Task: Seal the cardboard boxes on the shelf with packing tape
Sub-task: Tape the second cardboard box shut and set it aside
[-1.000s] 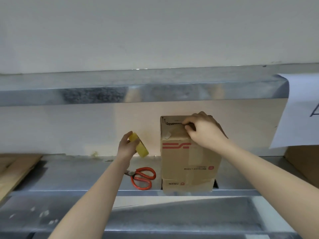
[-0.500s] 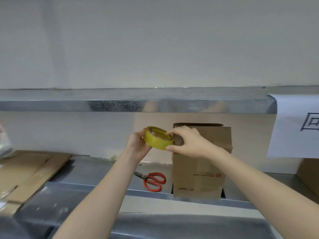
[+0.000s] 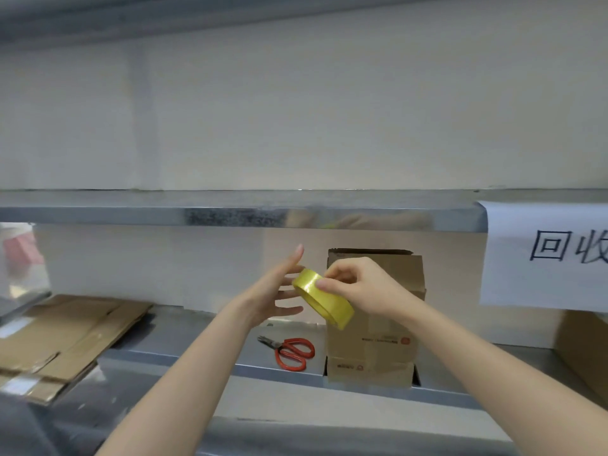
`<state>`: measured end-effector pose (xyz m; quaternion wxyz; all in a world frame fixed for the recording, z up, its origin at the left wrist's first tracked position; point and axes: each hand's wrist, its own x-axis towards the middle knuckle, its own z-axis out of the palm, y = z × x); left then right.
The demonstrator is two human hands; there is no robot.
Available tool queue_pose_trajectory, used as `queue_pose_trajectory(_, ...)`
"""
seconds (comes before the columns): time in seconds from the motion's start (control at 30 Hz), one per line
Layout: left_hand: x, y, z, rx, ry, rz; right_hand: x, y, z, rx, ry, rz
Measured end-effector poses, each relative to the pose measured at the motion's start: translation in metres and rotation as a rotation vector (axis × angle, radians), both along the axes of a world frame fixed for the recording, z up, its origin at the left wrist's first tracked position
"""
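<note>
Packing tape roll (image 3: 324,301), yellow, hangs in front of the cardboard box (image 3: 375,327), pinched at its rim by the right hand (image 3: 358,287). The left hand (image 3: 279,291) is spread open, fingers just beside the roll. The step looks like finding the tape's free end; next it must be peeled and pulled toward the box's top. Red scissors (image 3: 291,352) lie left of the box on the metal shelf (image 3: 184,350); the box's contents are hidden.

One upright cardboard box (image 3: 375,343), one tape roll (image 3: 324,302), one pair of scissors (image 3: 291,352), two hands
</note>
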<state>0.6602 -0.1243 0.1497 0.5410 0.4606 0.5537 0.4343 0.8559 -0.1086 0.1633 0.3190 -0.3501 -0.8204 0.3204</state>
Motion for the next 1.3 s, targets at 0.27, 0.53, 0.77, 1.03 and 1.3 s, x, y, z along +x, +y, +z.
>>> queue_pose_trajectory(0.27,0.033,-0.009,0.006,0.169,-0.067,-0.193,0.023,-0.025,0.015,-0.154,0.150,-0.019)
queue_pose_trajectory(0.53,0.049,-0.013,0.010,0.088,-0.228,-0.294,0.059,-0.028,0.019,-0.258,0.245,0.169)
queue_pose_trajectory(0.77,0.070,-0.003,0.023,0.093,-0.198,-0.212,0.055,-0.030,0.028,-0.325,0.305,0.003)
queue_pose_trajectory(1.03,0.073,-0.001,0.038,0.376,0.052,-0.356,0.046,-0.024,0.035,-0.423,0.389,-0.141)
queue_pose_trajectory(1.3,0.072,0.012,0.037,0.348,-0.114,-0.172,0.056,-0.019,0.028,-0.320,0.335,0.032)
